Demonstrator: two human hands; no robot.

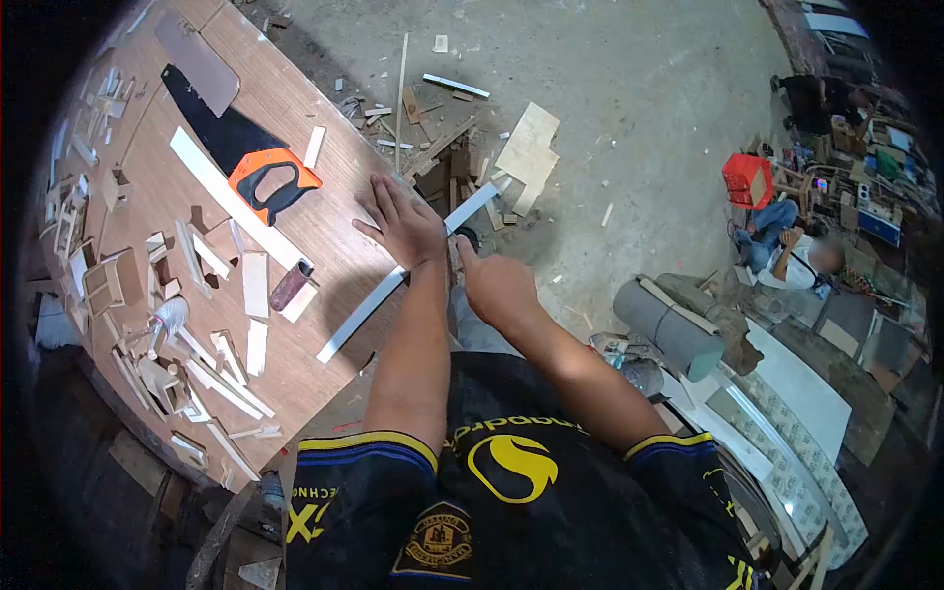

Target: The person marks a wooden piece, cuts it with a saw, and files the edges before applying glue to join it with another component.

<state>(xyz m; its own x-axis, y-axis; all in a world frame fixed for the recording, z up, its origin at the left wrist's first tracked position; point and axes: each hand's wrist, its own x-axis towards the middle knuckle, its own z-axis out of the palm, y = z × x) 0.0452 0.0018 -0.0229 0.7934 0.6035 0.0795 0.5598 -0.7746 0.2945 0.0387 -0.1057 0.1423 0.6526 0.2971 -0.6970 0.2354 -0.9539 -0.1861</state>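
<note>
Because the strip (pixel 362 315) is jutting past the table (pixel 334 231), the left hand (pixel 405 234) is spreading flat across it, seemingly steadying it; the right hand (pixel 500 292) is curling close by, its hold unclear.

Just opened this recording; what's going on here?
The person's left hand lies spread over a white strip that juts past the edge of the table. The right hand is curled beside it; what it grips, if anything, is unclear. An orange-handled saw lies nearby.
</note>
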